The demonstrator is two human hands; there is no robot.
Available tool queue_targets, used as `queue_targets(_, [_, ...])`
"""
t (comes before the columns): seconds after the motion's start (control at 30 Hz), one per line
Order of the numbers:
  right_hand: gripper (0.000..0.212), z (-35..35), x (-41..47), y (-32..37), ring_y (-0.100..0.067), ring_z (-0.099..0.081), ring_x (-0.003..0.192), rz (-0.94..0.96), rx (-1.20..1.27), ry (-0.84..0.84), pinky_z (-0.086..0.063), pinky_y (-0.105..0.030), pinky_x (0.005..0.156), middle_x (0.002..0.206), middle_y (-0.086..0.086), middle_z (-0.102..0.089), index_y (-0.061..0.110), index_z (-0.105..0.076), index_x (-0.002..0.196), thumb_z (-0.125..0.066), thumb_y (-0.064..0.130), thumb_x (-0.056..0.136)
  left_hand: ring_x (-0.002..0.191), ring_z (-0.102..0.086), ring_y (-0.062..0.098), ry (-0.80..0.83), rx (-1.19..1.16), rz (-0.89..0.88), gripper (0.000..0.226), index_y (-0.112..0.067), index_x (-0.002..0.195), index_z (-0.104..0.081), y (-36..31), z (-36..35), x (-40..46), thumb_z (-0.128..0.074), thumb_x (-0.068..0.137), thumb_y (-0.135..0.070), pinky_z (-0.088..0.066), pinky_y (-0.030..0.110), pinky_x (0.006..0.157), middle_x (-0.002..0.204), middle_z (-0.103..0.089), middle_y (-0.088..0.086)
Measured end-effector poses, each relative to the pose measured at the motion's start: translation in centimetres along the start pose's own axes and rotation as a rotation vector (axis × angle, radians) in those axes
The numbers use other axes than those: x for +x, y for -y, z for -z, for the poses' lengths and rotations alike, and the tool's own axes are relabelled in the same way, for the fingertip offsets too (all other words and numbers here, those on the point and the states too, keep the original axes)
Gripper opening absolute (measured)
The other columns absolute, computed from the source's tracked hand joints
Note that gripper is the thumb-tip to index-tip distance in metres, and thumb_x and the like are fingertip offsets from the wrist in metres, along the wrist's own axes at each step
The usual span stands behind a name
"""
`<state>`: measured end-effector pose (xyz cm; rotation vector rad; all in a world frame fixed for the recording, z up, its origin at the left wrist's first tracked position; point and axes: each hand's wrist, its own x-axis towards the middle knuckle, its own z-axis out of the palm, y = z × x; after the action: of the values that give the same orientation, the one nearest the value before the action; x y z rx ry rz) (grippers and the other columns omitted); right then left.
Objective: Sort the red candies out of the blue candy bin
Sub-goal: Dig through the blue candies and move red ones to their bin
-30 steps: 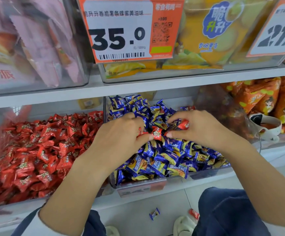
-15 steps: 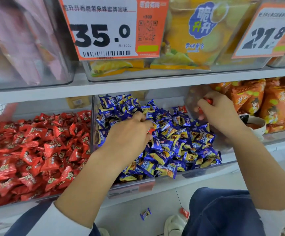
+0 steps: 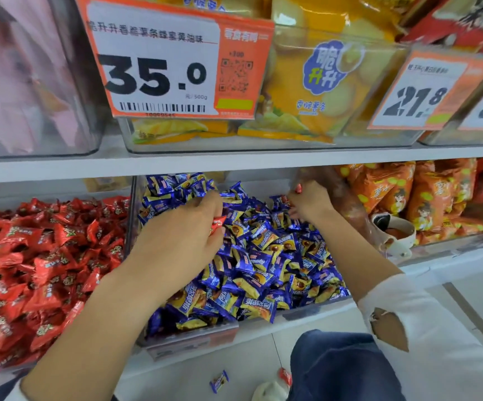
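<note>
Head cam: left hand fingers pinch a red candy at the pile's 10 o'clock, probably bound for the red bin at 9. Right hand grips another red one at 1 o'clock of the blue candy bin.
</note>
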<state>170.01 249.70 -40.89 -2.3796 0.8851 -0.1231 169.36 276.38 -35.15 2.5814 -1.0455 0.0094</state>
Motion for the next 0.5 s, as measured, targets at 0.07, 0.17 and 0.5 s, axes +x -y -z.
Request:
queue_targets(0.07, [0.026,-0.3,1.1,0.4,-0.036,-0.064,0.101,0.037,-0.266,0.008,-0.052,-0.042,0.085,0.11,-0.023,-0.064,-0.004,-0.056,0.115,-0.042,0.007,0.096,0.064,-0.047,0.012,-0.008,0.001,0.004,0.017,-0.031,0.099,-0.03,0.4,0.4,-0.1,-0.044,0.095,-0.038,-0.029,0.025,0.048,0.085,-0.046,-0.01])
queue_targets(0.17, [0.031,-1.0,1.6,1.0,-0.035,-0.054,0.117,0.093,-0.588,0.078,-0.047,-0.039,0.089,0.128,-0.019,-0.054,-0.004,-0.05,0.123,-0.037,0.001,0.096,0.073,-0.056,0.014,0.001,0.031,-0.008,0.016,-0.03,0.101,-0.031,1.1,0.4,0.0,-0.043,0.095,-0.039,-0.036,0.028,0.054,0.093,-0.052,-0.01])
queue_targets(0.5, [0.017,-2.6,2.8,0.9,-0.025,-0.059,0.094,0.118,-0.297,0.341,-0.044,-0.03,0.075,0.1,-0.007,-0.06,0.007,-0.061,0.102,-0.05,0.019,0.096,0.074,-0.054,0.012,0.02,0.056,-0.019,0.017,-0.032,0.106,-0.033,1.7,0.4,0.1,-0.042,0.095,-0.041,-0.035,0.027,0.054,0.101,-0.054,-0.012])
